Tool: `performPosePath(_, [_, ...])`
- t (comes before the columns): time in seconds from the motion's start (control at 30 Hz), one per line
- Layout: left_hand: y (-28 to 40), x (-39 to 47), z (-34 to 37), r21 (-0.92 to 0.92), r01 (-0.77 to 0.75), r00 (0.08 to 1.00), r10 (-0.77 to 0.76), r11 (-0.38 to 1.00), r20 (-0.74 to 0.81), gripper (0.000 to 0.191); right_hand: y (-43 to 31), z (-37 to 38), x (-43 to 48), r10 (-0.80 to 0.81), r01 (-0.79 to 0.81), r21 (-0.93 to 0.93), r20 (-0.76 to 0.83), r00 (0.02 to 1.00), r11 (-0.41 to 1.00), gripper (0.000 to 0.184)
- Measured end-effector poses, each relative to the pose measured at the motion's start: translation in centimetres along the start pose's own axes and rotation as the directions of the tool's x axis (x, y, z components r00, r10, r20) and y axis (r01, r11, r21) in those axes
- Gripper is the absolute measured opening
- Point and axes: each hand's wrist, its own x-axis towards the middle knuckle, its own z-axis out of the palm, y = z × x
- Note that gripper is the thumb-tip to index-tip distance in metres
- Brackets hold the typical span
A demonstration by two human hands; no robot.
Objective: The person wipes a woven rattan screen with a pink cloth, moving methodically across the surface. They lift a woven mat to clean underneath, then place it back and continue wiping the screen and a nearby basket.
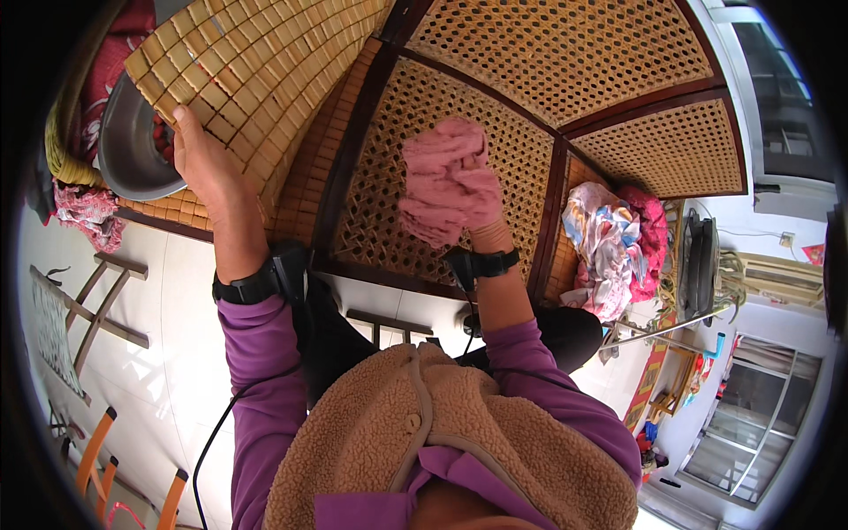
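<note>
My left hand (209, 162) grips the near edge of a bamboo-tile mat (258, 73), thumb on top. That mat is lifted and folded back off the left part of a wooden bench. My right hand (489, 230) is mostly hidden by a crumpled pink cloth (440, 179), which it holds against the woven cane seat (371, 199). Dark wood frames the cane panel, and a cane backrest (563, 59) rises behind it. A steel basin (122, 149) with red things inside sits beside my left hand, partly covered by the raised mat.
Patterned fabric (603, 245) and a red cloth (646, 232) lie heaped on the bench's right end. A folding stool (93, 318) and orange chair legs (99, 457) stand at lower left on the tiled floor (179, 344). A black cable (215, 444) runs along my left arm.
</note>
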Motion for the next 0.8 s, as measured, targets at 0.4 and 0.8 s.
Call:
performPosePath(0.4, [1.5,-2.3,0.9,0.08,0.026,0.998,-0.021,0.996,-0.058,0.06,10.2,-4.7,1.5,-0.172,0.187,-0.796,0.342,0.924,-0.576,0.061])
performPosePath(0.8, [0.4,-0.8,0.2,0.059,0.006,0.999,-0.003,0.998,-0.037,0.057,1.8,-11.9,17.2,-0.564,-0.341,-0.813,-0.019,0.825,-0.472,0.066])
